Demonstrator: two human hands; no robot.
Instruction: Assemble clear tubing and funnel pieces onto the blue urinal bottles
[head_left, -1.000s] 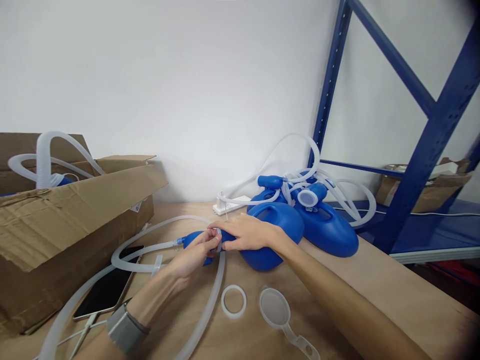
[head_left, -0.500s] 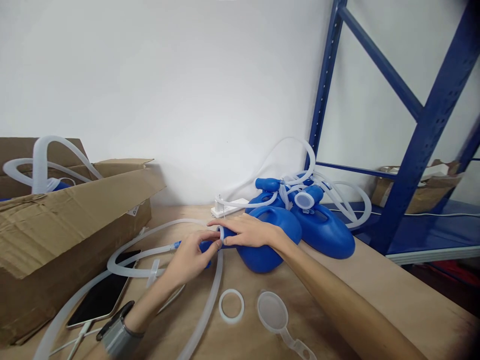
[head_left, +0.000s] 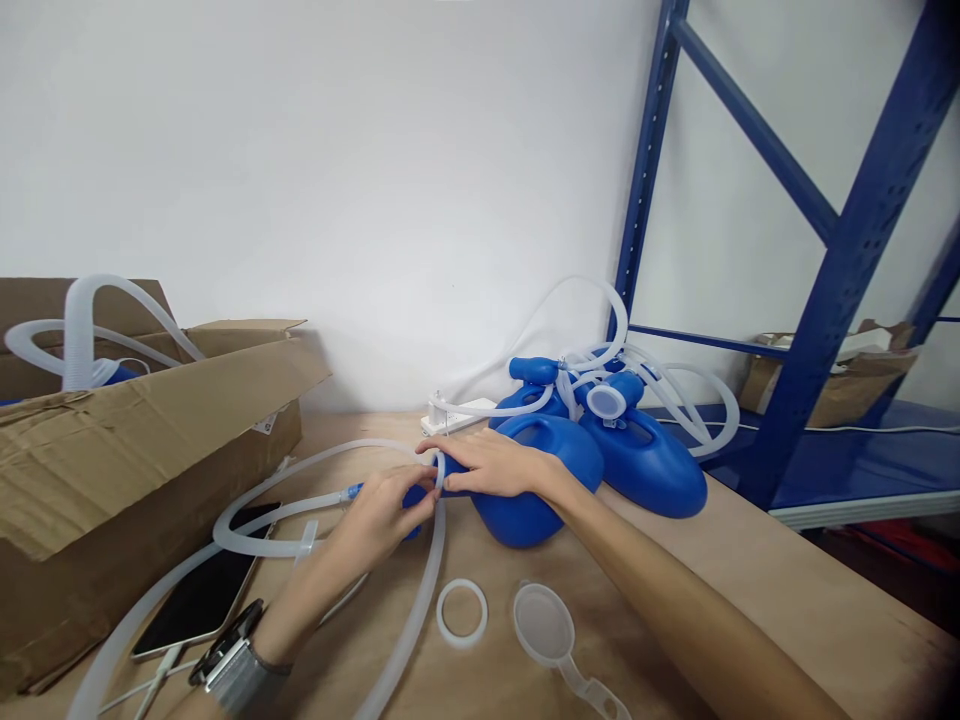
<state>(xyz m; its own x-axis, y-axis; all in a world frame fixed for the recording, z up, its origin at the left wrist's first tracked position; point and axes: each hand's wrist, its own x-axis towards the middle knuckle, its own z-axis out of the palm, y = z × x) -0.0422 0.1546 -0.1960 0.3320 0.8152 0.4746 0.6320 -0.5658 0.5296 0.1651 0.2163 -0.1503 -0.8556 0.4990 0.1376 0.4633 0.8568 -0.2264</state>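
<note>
Lying on the bench (head_left: 739,560), the blue bottle (head_left: 525,517) runs left to right, neck (head_left: 454,467) aimed straight at the left hand (head_left: 386,507)! The right hand (head_left: 495,465) clasps that neck from above, fingers part-curled; the left, nearer its end, has thumb and fingers drawn almost together, pinching the pale rim (head_left: 440,470). Closer in, the loose white ring (head_left: 462,642) lies flat, touched by neither.

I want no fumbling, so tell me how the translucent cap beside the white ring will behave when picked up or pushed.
The translucent cap is probably light, since it looks thin. Its narrow strap may bend when lifted. Pushed, the cap will likely slide rather than roll, as it lies flat on the table.
</note>
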